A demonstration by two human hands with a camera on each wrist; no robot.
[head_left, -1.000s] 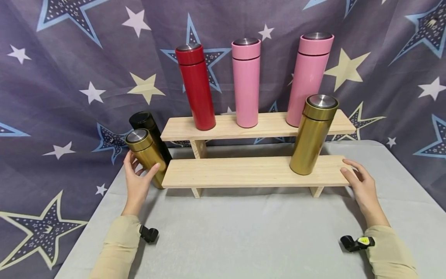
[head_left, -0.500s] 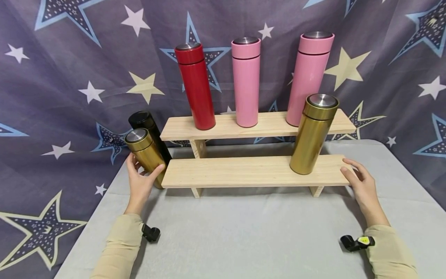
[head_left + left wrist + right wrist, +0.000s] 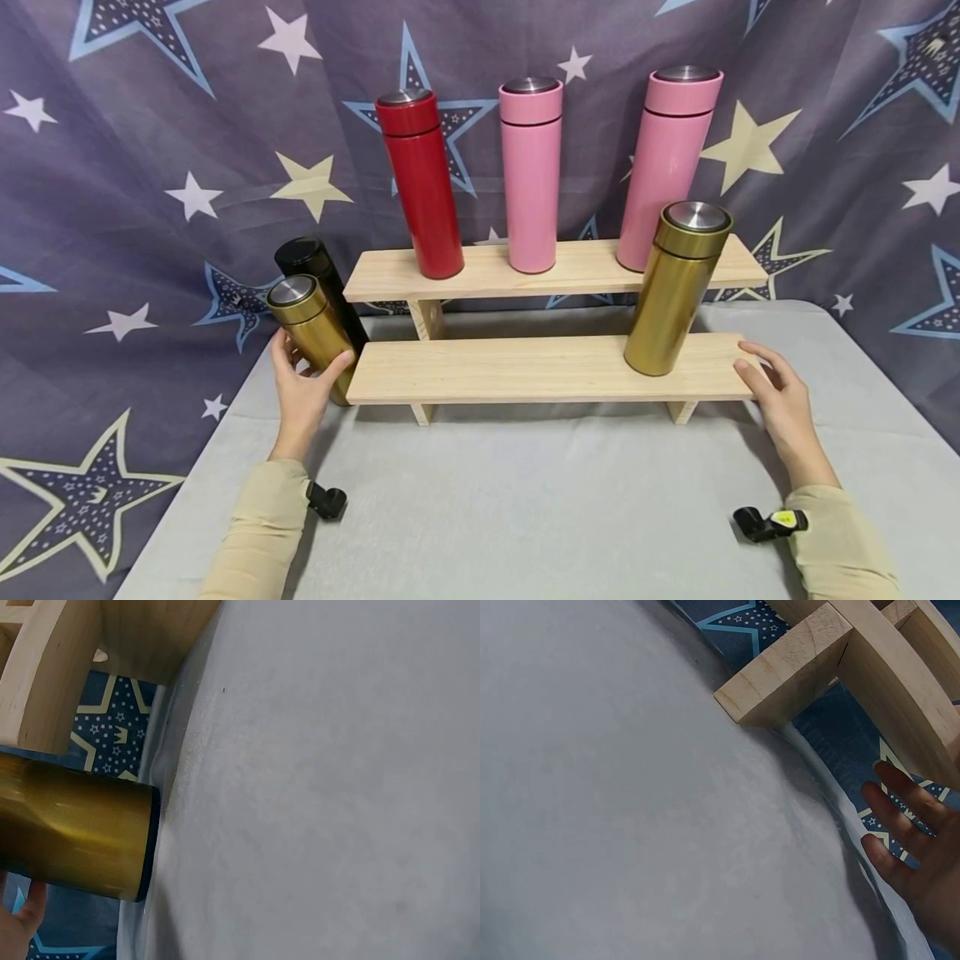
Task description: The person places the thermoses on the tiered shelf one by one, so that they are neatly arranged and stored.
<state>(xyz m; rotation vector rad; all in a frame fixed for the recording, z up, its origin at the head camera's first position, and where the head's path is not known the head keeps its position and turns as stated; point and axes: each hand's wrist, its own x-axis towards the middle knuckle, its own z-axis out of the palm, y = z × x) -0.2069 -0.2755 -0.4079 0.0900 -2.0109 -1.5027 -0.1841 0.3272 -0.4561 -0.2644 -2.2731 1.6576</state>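
In the head view my left hand (image 3: 303, 400) holds a gold thermos flask (image 3: 315, 329) at the left end of the wooden two-tier shelf (image 3: 487, 367). The thumb lies on its near right side, the fingers on its left. The left wrist view shows the flask's dark base (image 3: 152, 844) at the tablecloth; whether it touches is hard to tell. A black flask (image 3: 330, 279) stands partly hidden behind it. My right hand (image 3: 783, 408) touches the right end of the lower board with thumb and forefinger; its other fingers (image 3: 892, 817) spread loosely below the board in the right wrist view.
On the upper board stand a red flask (image 3: 423, 192), a pink flask (image 3: 531, 183) and another pink flask (image 3: 667, 158). A second gold flask (image 3: 675, 292) is on the lower board's right part. A grey cloth (image 3: 555, 500) covers the table; a starry curtain (image 3: 112, 208) hangs behind.
My left hand has shifted slightly right against the gold flask, its thumb now further across the flask. The right hand stays at the shelf's end. The view has tilted very slightly.
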